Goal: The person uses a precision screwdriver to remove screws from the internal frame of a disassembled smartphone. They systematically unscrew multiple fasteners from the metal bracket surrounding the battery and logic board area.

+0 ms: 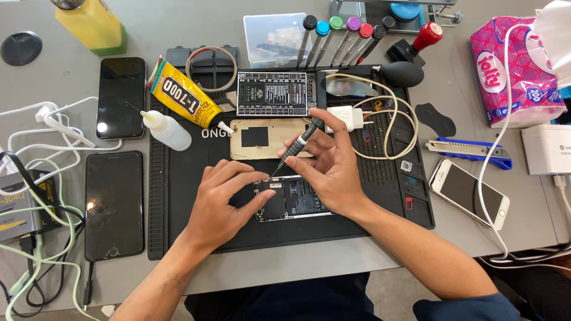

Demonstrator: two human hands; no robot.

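Observation:
An opened phone point(294, 199) lies back-up on the black work mat point(172, 202), its battery and board exposed. My left hand point(223, 202) presses on its left end, fingers spread over the top corner. My right hand point(330, 163) holds a slim black screwdriver point(300, 142) tilted, with its tip on the phone's upper left edge. The phone's gold back cover point(262, 139) lies just beyond, on the mat.
A yellow glue tube point(184, 95), a small white bottle point(166, 131), a black circuit board point(273, 93), a charger with coiled cable point(386, 119) and a row of screwdrivers point(342, 38) sit on the mat. Two dark phones point(116, 148) lie left, a white phone point(470, 190) and blue utility knife point(470, 153) right.

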